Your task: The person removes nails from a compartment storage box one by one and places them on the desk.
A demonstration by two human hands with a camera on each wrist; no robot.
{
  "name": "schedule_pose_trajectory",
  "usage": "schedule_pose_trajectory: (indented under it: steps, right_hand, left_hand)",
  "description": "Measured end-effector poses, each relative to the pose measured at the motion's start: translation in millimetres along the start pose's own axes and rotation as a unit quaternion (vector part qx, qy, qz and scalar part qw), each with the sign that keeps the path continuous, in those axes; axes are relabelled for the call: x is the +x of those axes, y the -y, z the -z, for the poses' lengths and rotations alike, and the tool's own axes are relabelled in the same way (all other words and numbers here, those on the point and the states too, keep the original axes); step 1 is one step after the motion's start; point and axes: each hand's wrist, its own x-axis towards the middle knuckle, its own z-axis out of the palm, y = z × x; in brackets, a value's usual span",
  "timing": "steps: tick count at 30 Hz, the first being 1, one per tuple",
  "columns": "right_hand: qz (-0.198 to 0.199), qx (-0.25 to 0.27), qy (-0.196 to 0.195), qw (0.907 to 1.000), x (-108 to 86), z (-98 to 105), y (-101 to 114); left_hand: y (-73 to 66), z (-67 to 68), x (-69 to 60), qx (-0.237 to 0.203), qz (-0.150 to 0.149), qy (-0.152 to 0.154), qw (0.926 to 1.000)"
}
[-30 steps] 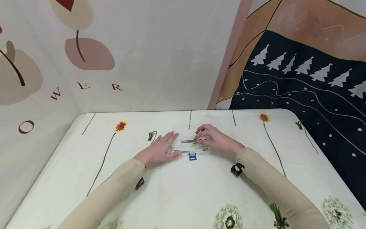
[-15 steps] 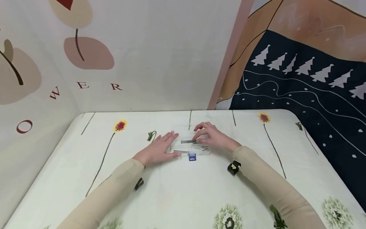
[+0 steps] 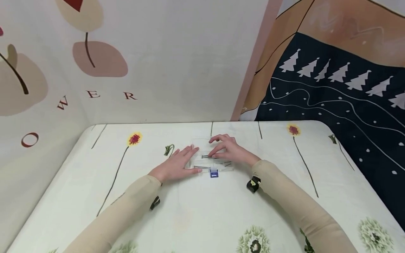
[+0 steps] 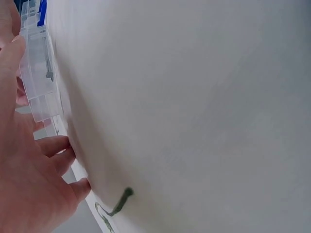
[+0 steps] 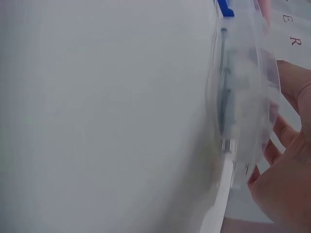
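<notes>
Box: clear plastic, rectangular; nails: slender, metal.

- Box on table, toward far edge, between both hands.
- Latch on box's near side, about midway.
- Long nails in box, middle row, lying left to right.
- More nails in front of those, near row, left of latch.
- Short nails in box, right part, behind and right of latch.
- Left hand at box's left side, thumb by near left corner.
- Right hand over box's right part, fingertips at middle-row nails.
- Sheet behind and left of table.
- Curtain behind and right.
</notes>
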Motion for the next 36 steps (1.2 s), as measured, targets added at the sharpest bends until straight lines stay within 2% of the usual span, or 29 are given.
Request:
schedule_pose_trajectory:
  steps: [6, 16, 26, 36]
  right_hand:
    - [-0.001, -0.001, -0.001, 1.0000, 7.4, -7, 5]
    - [-0.006, -0.031, 0.015, 0.9994, 16.2, -15, 11]
    - [-0.021, -0.030, 0.025, 0.9990, 23.0, -15, 13]
    - [-0.006, -0.028, 0.027, 0.9992, 21.8, -13, 13]
  left_hand:
    - [-1.6, 0.4, 1.0, -0.013, -0.001, 0.002, 0.9999]
    - [3.4, -2.3, -0.9, -0.008, 0.007, -0.002, 0.9999]
    - [4.8, -2.0, -1.1, -0.016, 0.008, -0.003, 0.9998]
    - [3.8, -1.5, -0.3, -0.018, 0.005, -0.007, 0.9998]
